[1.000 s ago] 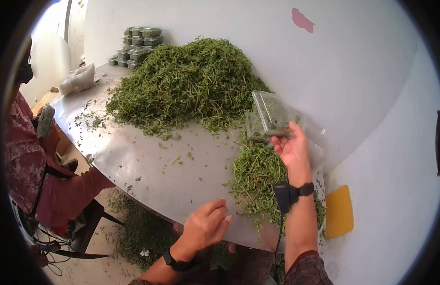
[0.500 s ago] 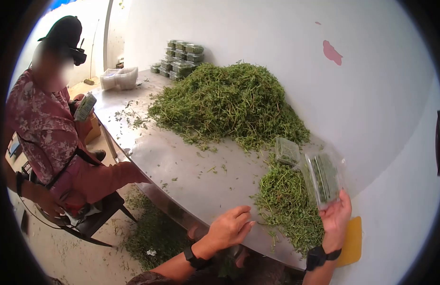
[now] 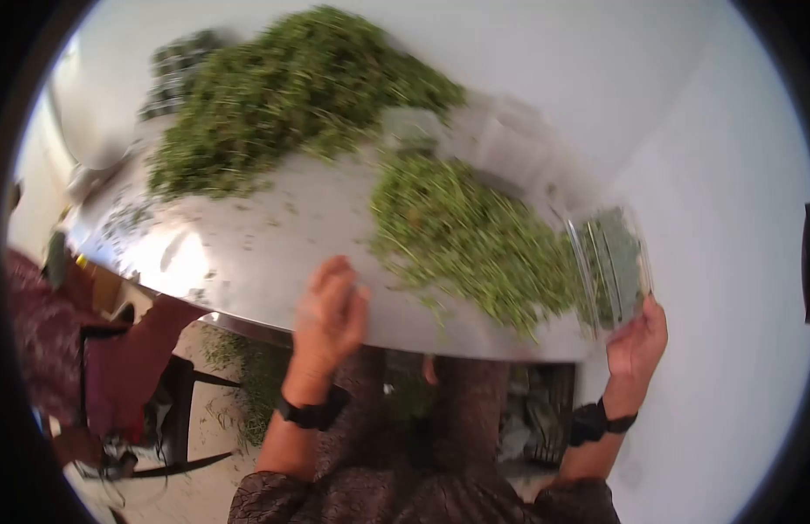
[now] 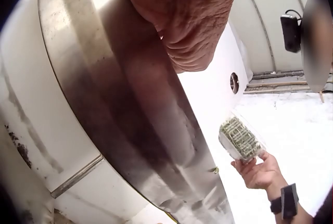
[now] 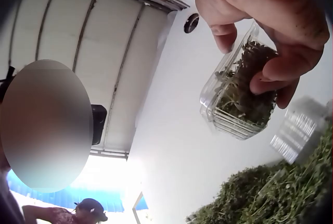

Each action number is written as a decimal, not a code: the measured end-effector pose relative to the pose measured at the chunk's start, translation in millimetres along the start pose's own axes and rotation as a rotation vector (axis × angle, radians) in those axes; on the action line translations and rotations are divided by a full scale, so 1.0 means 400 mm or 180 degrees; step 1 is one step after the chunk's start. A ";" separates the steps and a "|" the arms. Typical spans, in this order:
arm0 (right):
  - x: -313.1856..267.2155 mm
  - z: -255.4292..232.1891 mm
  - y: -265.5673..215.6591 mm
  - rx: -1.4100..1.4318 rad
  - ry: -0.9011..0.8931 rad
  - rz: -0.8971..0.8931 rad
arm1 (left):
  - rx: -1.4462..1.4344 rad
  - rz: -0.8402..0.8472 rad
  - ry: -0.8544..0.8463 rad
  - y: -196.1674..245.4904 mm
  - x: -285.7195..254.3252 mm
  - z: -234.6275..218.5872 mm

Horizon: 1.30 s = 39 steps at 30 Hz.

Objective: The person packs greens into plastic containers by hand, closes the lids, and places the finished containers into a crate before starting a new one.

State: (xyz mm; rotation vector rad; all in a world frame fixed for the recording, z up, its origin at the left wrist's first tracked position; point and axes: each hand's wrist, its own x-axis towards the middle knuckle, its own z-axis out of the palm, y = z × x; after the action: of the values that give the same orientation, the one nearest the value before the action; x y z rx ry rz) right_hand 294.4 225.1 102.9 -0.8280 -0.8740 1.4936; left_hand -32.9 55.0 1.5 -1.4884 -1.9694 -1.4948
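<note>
My right hand [image 3: 636, 341] grips a clear plastic clamshell box [image 3: 616, 271] by its lower end, off the table's right end. In the right wrist view, thumb and fingers close around the clamshell, and dark green sprigs [image 5: 250, 88] fill it. My left hand [image 3: 331, 310], blurred, hangs over the table's front edge with fingers loosely bent and nothing in them. The left wrist view shows only part of that hand [image 4: 182, 21] beside the metal rim. Between the hands lies a smaller heap of green stems [image 3: 475, 240].
A large heap of greens [image 3: 283, 105] covers the back of the metal table [image 3: 256, 236]. Clear containers [image 3: 514, 144] stand by the wall, with another box [image 3: 411, 131] nearer. Filled boxes [image 3: 180, 70] are stacked at the back left. Another person [image 3: 51, 323] sits at the left.
The head view has swung about. My right hand has carried the clamshell from over the smaller heap toward the table's right end. The left hand stays empty near the front edge.
</note>
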 end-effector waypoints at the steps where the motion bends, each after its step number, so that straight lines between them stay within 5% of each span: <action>1: -0.016 -0.029 -0.008 0.0088 0.0049 -0.0114 | 0.0026 -0.0037 -0.0016 0.003 0.001 -0.001; 13: -0.192 -0.423 -0.070 -0.0102 0.1408 -0.0776 | 0.0812 0.0266 -0.0300 -0.049 0.013 -0.009; 17: -0.212 -0.571 0.013 -0.0781 0.2051 -0.0344 | 0.0895 0.0310 -0.0329 -0.048 0.017 -0.010; 25: -0.218 -0.780 0.327 -0.0678 0.2872 0.1067 | 0.1319 0.0245 -0.0471 -0.055 0.017 -0.022; 35: -0.234 -0.902 0.633 -0.0624 0.2940 0.1816 | 0.1507 0.0301 -0.0578 -0.059 0.015 -0.035; 36: -0.258 -0.990 0.709 -0.1072 0.2298 0.1483 | 0.1508 0.0332 -0.0608 -0.048 0.014 -0.036; 37: -0.296 -1.126 0.810 -0.3281 0.0966 -0.0156 | 0.1359 0.0351 -0.0577 -0.040 0.012 -0.031; 39: -0.251 -1.030 0.740 -0.1144 0.2148 0.1638 | 0.1244 0.0198 -0.0524 -0.015 0.010 -0.019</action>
State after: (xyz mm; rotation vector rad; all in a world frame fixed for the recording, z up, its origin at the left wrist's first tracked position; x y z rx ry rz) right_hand 527.0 135.5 -350.1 -1.7984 -0.4266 1.3401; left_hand -42.5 51.3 4.4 -1.5167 -2.1301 -0.9160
